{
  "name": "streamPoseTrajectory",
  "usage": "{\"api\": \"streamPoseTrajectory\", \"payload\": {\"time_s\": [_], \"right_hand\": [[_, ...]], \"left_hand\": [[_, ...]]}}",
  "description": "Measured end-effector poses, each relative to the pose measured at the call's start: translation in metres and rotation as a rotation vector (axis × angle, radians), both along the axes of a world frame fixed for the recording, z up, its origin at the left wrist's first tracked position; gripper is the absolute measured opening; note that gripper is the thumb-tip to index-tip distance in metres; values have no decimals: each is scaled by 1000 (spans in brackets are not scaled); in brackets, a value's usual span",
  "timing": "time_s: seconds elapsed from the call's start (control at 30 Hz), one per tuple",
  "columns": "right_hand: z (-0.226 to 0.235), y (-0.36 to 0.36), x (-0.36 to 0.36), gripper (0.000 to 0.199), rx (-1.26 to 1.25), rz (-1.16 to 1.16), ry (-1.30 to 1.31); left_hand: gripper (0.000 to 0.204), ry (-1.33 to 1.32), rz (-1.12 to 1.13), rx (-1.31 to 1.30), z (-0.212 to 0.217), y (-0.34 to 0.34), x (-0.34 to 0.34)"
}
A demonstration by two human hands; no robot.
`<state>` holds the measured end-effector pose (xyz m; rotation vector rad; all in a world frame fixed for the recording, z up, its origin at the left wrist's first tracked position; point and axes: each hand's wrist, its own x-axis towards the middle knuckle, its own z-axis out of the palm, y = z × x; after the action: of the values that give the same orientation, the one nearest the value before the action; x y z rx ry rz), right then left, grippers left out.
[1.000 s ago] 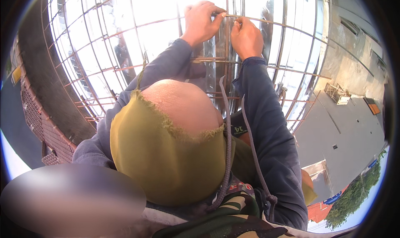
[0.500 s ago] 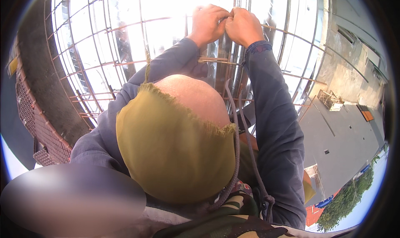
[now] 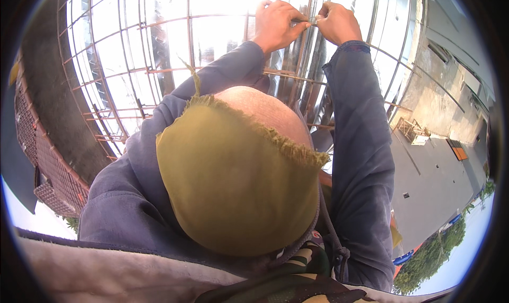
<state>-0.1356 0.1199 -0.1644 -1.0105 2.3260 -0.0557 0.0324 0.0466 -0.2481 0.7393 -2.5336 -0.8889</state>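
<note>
Both my hands are raised over a grid of thin steel reinforcing bars (image 3: 188, 16), their fingertips nearly meeting where bars cross. My left hand (image 3: 281, 25) pinches thumb against fingers at a thin piece that looks like wire. Close on its right, my right hand (image 3: 338, 24) has its fingers curled in a pinch at the same spot. Little of the piece shows between the fingertips. Below the grid lies bright, shiny metal sheeting (image 3: 217, 40), washed out by glare. Dark grey-blue sleeves cover both my arms.
An olive cloth (image 3: 241, 181) with a frayed edge blocks the lower middle, a cord (image 3: 334, 231) beside it. A dark concrete strip (image 3: 45, 80) and tiled roof (image 3: 53, 162) run along the left. On the right are a grey wall (image 3: 429, 189) and a small wooden frame (image 3: 413, 132).
My hands have shifted slightly right in the picture and drawn a little apart, opening a small gap between the fingertips. The view itself has moved somewhat.
</note>
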Motion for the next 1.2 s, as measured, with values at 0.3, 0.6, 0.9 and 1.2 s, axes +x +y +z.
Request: {"api": "streamPoseTrajectory", "payload": {"time_s": [0.3, 0.6, 0.9, 1.2], "right_hand": [[-12, 62, 89, 20, -209, -81, 7], [5, 36, 16, 30, -402, -669, -880], [59, 282, -43, 36, 516, 40, -162], [35, 386, 51, 31, 136, -324, -223]], "left_hand": [[18, 45, -19, -31, -4, 0, -1], [12, 9, -146, -60, -2, -7, 1], [14, 58, -156, -58, -10, -5, 2], [16, -15, -177, -83, -5, -3, 7]]}}
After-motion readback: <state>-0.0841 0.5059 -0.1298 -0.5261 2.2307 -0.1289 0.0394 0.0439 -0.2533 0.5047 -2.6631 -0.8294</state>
